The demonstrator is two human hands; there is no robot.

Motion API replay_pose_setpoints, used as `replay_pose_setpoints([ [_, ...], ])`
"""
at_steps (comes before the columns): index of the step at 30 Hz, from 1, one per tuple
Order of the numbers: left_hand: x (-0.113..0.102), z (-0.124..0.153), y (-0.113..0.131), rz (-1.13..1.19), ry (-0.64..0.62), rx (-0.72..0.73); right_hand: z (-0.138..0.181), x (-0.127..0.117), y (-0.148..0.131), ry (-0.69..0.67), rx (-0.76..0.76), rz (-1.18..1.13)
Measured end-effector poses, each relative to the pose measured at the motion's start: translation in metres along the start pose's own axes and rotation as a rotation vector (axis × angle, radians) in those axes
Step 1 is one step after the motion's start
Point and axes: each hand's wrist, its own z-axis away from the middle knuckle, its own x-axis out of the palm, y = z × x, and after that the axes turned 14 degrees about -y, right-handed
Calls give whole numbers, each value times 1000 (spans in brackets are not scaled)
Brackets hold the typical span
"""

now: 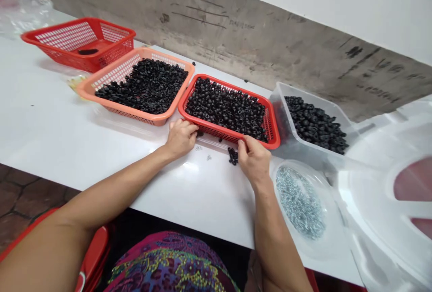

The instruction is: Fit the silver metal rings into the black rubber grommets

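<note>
A small red plastic basket (274, 125), filled with black ring-like plastic parts (226, 105), stands in front of me. My left hand (181, 139) is closed at its near left side, fingertips against the wall just below the rim. Toward the near right corner, my right hand (254, 159) pinches the rim between thumb and fingers. A little cluster of black pieces (232, 156) lies on the table beside my right fingers. Tiny clear or metallic bits (199, 148) lie between the hands. My palms and curled fingers are partly hidden.
An orange basket (86, 88) of smaller black parts adjoins on the left, with another red basket (77, 56) behind it. Right of me are a clear bin (293, 148) of black parts, shiny small metal pieces (300, 202) in a shallow container and a white plastic stool (367, 184).
</note>
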Motion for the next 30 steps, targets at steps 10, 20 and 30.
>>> replay_pose_setpoints([
  [10, 4, 3, 3, -206, -36, 98, 3, 39, -9, -413, -63, 423],
  [20, 15, 4, 5, -326, -130, 110, -5, 55, -26, -456, 58, 548],
  [30, 11, 4, 5, -341, -189, 92, -1, 38, -20, -519, -45, 343],
])
